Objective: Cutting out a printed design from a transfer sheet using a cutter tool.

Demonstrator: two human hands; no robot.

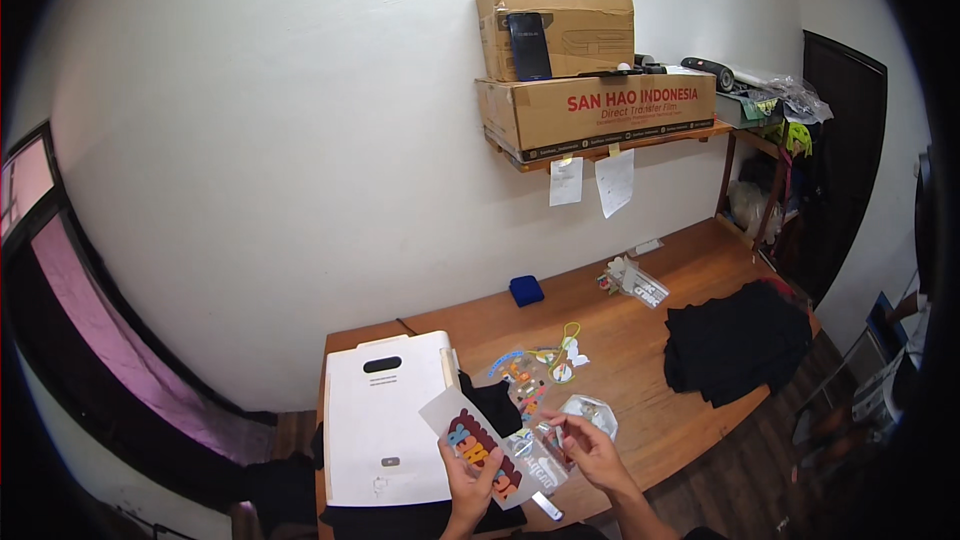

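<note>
Left hand (470,485) closed on the lower edge of a printed transfer sheet (480,445), long axis slanting up and away to the left. Right hand (590,452) just beside, fingers pinched at a clear film piece (540,455) off the sheet's right edge. Black fabric (492,402) just beyond both hands, white press (385,420) left of them.

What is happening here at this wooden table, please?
A person stands at a wooden table and holds a sheet with a colourful printed design in the left hand. The right hand pinches a small piece just beside that sheet, over a clear plastic film. A white flat machine sits to the left, more colourful cut-outs lie behind the hands, and a pile of black fabric rests on the right.
</note>
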